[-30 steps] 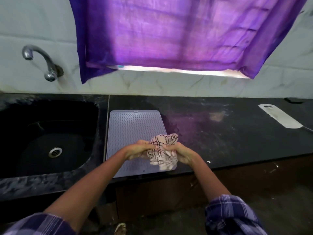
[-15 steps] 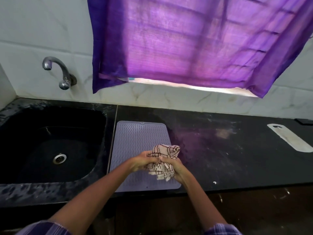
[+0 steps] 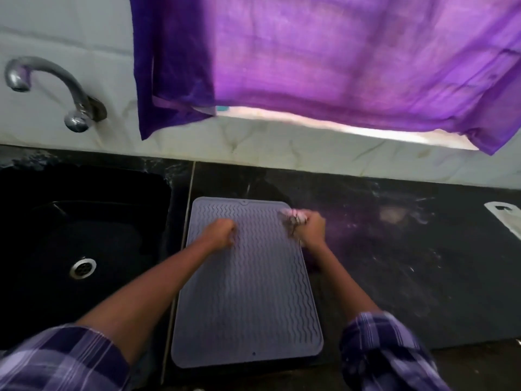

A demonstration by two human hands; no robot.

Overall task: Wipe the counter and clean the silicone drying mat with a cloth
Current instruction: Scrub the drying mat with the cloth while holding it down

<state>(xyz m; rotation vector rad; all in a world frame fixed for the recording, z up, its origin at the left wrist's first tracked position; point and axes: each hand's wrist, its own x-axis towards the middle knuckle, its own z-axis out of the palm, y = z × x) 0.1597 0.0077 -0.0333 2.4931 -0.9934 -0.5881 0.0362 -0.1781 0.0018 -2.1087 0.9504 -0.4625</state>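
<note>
Right hand (image 3: 311,227) grips the bunched white checked cloth (image 3: 293,217) at the grey ribbed silicone drying mat (image 3: 245,292) edge; left hand (image 3: 222,231) fisted, empty. Mat-wiping judged starting; next, sweep across ridges.

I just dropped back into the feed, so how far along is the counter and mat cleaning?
Nothing looks finished. The right hand grips the bunched cloth at the far right corner of the drying mat; the left hand is fisted over the mat's left side, contact unclear. Most of the mat is left, as is the counter, which shows pale smears to the right.
</note>
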